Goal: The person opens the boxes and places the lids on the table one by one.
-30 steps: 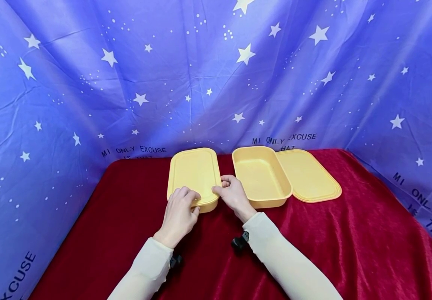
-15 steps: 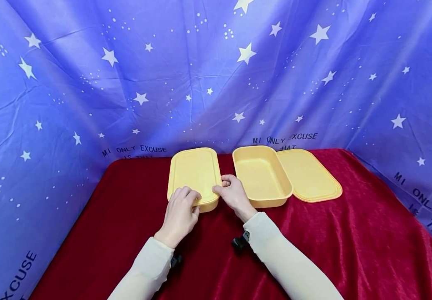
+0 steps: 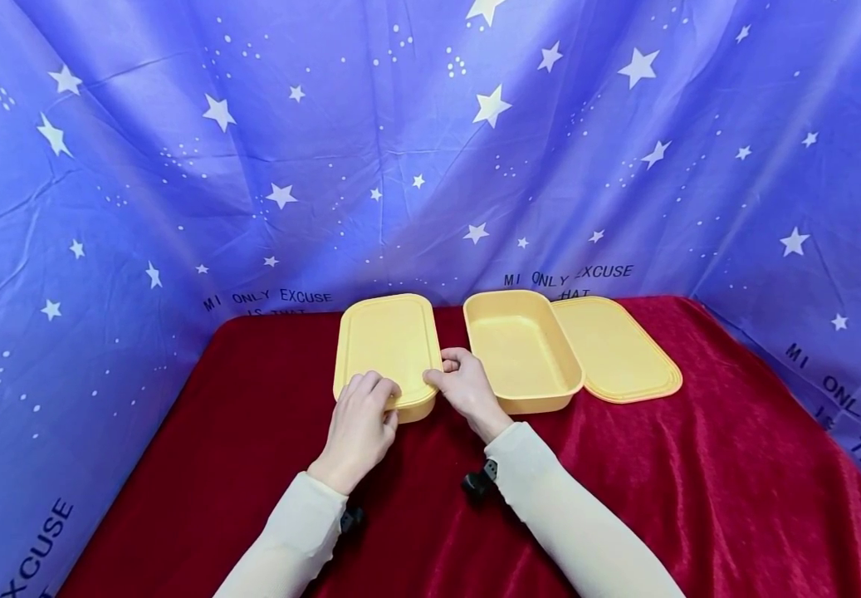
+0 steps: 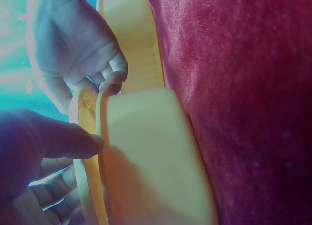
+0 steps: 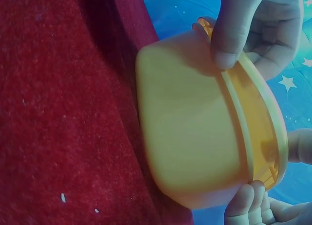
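A yellow rectangular plastic food container (image 3: 415,413) stands left of centre with its yellow lid (image 3: 388,340) on top. Both wrist views show a gap between the lid and the container rim (image 5: 239,117) at the near end. My left hand (image 3: 359,428) pinches that near end, its fingers on the lid and its thumb (image 4: 87,143) at the rim. At the near right corner, my right hand (image 3: 467,390) grips the lid's edge, thumb above it and curled fingers (image 5: 248,203) below at the rim.
A second yellow container (image 3: 523,353), uncovered with nothing inside, stands just right of my right hand. Its flat yellow lid (image 3: 624,353) lies beside it on the red velvet cloth (image 3: 251,448). Blue star-patterned fabric (image 3: 378,149) hangs behind and at both sides.
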`<state>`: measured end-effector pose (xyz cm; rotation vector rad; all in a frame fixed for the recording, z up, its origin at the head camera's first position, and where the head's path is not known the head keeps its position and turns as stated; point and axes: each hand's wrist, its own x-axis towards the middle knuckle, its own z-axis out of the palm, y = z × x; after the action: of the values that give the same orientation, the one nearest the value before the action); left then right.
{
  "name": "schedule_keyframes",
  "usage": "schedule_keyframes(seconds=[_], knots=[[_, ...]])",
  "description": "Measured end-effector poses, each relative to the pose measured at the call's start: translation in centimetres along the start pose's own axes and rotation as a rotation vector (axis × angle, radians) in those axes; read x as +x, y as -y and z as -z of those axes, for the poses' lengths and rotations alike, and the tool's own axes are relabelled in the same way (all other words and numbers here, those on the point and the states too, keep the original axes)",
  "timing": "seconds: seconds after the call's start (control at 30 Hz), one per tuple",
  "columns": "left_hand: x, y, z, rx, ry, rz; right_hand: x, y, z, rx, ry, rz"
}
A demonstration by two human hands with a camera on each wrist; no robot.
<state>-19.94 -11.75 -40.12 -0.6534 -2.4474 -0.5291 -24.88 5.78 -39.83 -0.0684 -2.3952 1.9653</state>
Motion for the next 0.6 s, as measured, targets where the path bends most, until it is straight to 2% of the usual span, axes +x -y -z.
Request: schedule_keyframes(seconds=[0.6], knots=[[-0.02,0.1,0.01,0.011,-0.005,-0.01,-0.06,-0.09,0.12,0.051,0.016,-0.014]])
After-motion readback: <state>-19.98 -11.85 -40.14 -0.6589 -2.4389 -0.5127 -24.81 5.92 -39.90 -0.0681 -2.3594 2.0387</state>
